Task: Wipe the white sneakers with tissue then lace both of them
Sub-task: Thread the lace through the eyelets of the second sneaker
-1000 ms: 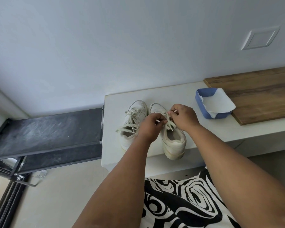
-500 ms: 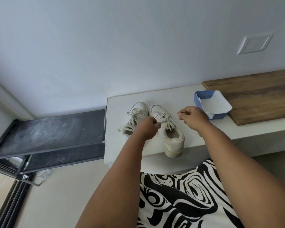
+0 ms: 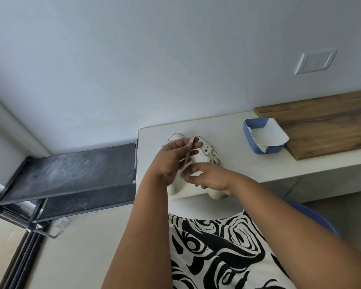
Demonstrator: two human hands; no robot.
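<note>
I see the pair of white lace-up sneakers (image 3: 204, 152) side by side on the pale counter (image 3: 233, 163). My left hand (image 3: 173, 161) and right hand (image 3: 208, 178) each pinch the flat cream shoelace (image 3: 189, 151), fingers closed on it, above the sneakers.

This looks like a room in a home. A plain white wall (image 3: 154, 59) carries a blank white switch plate (image 3: 315, 60). Beyond the fingers (image 3: 193, 145), a built-in pale tabletop (image 3: 227, 126) holds a wooden board (image 3: 325, 122) and a blue plastic container (image 3: 263, 135) lined with tissue (image 3: 269, 134). Left of the fingers stands a dusty black metal shoe rack (image 3: 71, 170) with 2 shelves on a cream tiled floor (image 3: 75, 251).
</note>
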